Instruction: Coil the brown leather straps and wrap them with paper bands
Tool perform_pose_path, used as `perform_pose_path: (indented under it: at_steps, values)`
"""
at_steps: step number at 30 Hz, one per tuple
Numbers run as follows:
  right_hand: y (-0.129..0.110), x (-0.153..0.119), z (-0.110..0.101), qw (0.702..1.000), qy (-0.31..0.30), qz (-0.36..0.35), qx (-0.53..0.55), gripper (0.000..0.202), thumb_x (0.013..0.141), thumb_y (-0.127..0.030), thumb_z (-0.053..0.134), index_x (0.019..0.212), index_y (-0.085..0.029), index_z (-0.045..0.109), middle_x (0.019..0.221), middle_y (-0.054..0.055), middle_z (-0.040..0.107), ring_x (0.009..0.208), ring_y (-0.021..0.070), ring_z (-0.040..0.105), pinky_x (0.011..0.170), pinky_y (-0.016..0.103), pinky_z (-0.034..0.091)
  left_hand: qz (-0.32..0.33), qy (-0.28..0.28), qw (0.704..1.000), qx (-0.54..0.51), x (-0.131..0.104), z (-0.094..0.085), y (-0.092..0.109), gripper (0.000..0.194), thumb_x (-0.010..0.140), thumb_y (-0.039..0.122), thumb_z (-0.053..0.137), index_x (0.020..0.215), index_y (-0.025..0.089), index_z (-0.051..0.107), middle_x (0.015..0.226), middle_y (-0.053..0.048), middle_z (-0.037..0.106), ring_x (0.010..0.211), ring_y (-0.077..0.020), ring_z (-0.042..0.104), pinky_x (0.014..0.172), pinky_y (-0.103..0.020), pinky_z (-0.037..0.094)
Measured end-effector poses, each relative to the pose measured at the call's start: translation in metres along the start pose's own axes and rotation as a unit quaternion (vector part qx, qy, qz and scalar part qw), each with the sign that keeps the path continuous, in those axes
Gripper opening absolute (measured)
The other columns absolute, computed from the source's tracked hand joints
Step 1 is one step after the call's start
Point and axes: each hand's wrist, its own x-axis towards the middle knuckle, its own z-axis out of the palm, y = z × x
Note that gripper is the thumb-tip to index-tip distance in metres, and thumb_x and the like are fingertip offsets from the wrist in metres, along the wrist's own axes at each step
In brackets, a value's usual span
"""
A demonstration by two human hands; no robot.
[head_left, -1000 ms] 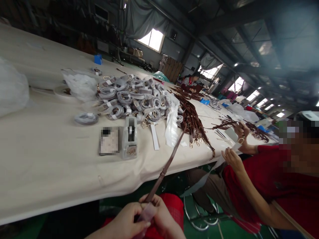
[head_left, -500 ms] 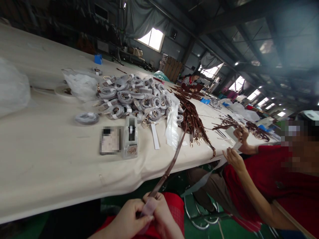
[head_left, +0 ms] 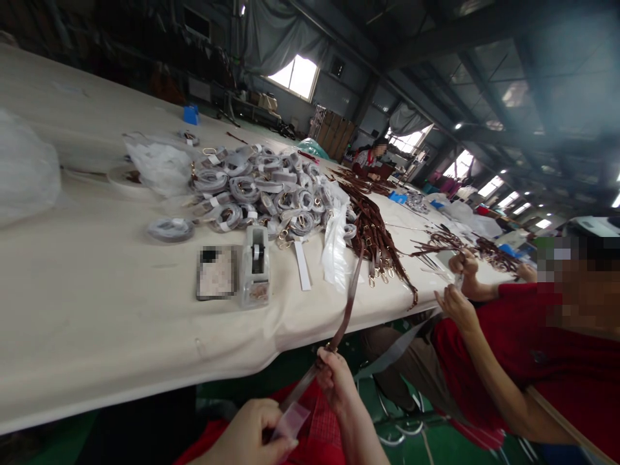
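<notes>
A brown strap [head_left: 352, 294] runs from the pile on the table down to my lap. My right hand [head_left: 336, 381] is closed around it beside a small buckle or keeper, just off the table's edge. Lower and to the left, my left hand [head_left: 259, 423] pinches the strap's near part together with a clear plastic sleeve [head_left: 293, 421], whose open end sticks out flat past my thumb. Between the hands the sleeve seems to cover the strap, though its exact extent cannot be made out. Brown straps with gold clasps [head_left: 371, 223] lie heaped beyond.
Coiled, wrapped straps [head_left: 261, 187] form a large heap mid-table. Nearer are a tape dispenser [head_left: 255, 268], a blurred-out flat object [head_left: 216, 272], a white paper strip [head_left: 301, 266] and a plastic bag [head_left: 335, 248]. At the right, a co-worker in a red shirt [head_left: 484, 342] handles another strip.
My right hand has moved up and right along the strap, away from my left hand, which stays near its place. More of the plastic-covered strap shows between them.
</notes>
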Motion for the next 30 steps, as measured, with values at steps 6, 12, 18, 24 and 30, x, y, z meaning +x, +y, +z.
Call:
perform_pose_path:
  at_steps: [6,12,18,24,30]
  values:
    - [0.019,-0.041,0.024,0.991,-0.114,0.053,-0.048,0.041,0.055,-0.042,0.091,0.074,-0.012,0.070,0.054,-0.003,0.056,0.046,0.0061,0.043,0.048,0.019,0.030,0.008,-0.020,1.000,0.011,-0.001,-0.004,0.001,0.019,0.073,0.026,0.068,0.058,0.018,0.060,0.073,0.001,0.064,0.073,-0.0162,0.058,0.068,-0.025,0.039]
    - [0.004,-0.051,0.033,0.982,-0.163,0.000,-0.095,0.031,0.061,-0.037,0.089,0.077,-0.015,0.076,0.063,-0.002,0.060,0.055,0.0087,0.048,0.055,0.020,0.036,0.044,-0.041,0.998,-0.026,0.000,-0.016,0.014,0.015,0.074,0.028,0.071,0.063,0.020,0.066,0.079,0.001,0.068,0.078,-0.0179,0.061,0.074,-0.025,0.043]
    - [-0.023,-0.064,0.040,0.925,-0.178,-0.154,-0.298,0.024,0.087,-0.040,0.067,0.092,-0.019,0.078,0.101,0.009,0.072,0.094,0.0238,0.066,0.085,0.033,0.050,0.056,0.012,0.998,-0.004,-0.002,-0.034,0.003,0.016,0.072,0.031,0.077,0.064,0.021,0.067,0.116,-0.003,0.067,0.110,-0.0246,0.059,0.097,-0.030,0.042]
    - [-0.077,-0.079,0.020,0.898,-0.094,-0.239,-0.357,0.027,0.092,-0.042,0.060,0.098,-0.020,0.076,0.093,0.011,0.076,0.081,0.0254,0.070,0.080,0.037,0.055,0.019,0.065,0.998,-0.004,-0.009,-0.053,-0.019,0.023,0.070,0.029,0.074,0.056,0.020,0.058,0.107,-0.004,0.070,0.100,-0.0223,0.064,0.091,-0.029,0.046]
    - [-0.094,-0.087,0.014,0.926,-0.076,-0.253,-0.270,0.029,0.091,-0.047,0.062,0.093,-0.021,0.074,0.085,0.012,0.078,0.077,0.0268,0.073,0.076,0.039,0.058,-0.001,0.058,0.998,0.021,-0.005,-0.051,-0.036,0.022,0.067,0.028,0.071,0.055,0.019,0.054,0.090,-0.004,0.070,0.084,-0.0199,0.065,0.077,-0.027,0.046]
